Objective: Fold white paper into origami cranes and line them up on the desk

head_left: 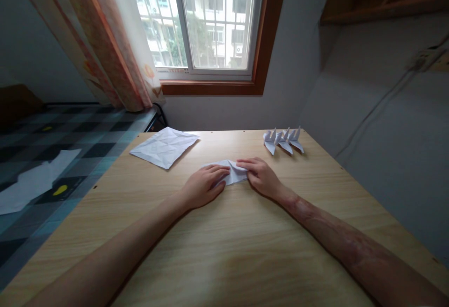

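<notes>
1. Paper, a small white partly folded sheet (229, 172), lies mid-way across the light wooden table (245, 251), pinned flat under the left hand (203, 186) and right hand (261, 176), fingers extended and pressing, not gripping
2. Probably light, thin and easily creased (pinch edges or corners)
3. Its middle folds are hidden beneath the fingertips; the white folded paper figures (283, 140) are too small to make out

Daylight enters through the window (206, 22), which is overexposed; the room is dim. The table (245, 251) shows soft shadows. Wide-angle distortion bends the edges.
</notes>
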Demonstrator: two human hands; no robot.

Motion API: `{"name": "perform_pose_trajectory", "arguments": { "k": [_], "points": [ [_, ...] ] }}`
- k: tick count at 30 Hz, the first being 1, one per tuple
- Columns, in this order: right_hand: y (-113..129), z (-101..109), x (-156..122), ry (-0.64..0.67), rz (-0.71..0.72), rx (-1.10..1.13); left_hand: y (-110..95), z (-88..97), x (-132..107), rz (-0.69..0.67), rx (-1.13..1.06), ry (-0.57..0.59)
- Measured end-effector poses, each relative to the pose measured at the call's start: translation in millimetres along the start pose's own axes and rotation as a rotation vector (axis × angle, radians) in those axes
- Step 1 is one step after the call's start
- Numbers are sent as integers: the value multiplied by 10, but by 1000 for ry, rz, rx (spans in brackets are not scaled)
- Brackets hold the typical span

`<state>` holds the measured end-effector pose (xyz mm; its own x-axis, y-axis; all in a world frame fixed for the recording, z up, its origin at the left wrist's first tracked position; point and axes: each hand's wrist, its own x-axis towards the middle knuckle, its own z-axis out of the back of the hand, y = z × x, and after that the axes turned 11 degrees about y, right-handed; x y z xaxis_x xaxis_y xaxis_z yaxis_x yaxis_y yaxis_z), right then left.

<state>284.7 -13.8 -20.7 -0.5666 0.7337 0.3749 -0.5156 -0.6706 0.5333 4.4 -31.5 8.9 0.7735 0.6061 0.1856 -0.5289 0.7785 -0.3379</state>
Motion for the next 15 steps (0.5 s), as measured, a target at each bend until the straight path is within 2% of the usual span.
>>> {"name": "perform_pose_trajectory", "arguments": {
  "k": [3,7,15],
  "points": [
    [85,-5,-23,150,81,-124,3,-5,-8,86,27,-17],
    [151,25,-47,207,114,-180,32,-26,-13,161,59,-54],
    [133,64,-34,155,171,-45,16,18,-17,23,129,26]
  ]
}}
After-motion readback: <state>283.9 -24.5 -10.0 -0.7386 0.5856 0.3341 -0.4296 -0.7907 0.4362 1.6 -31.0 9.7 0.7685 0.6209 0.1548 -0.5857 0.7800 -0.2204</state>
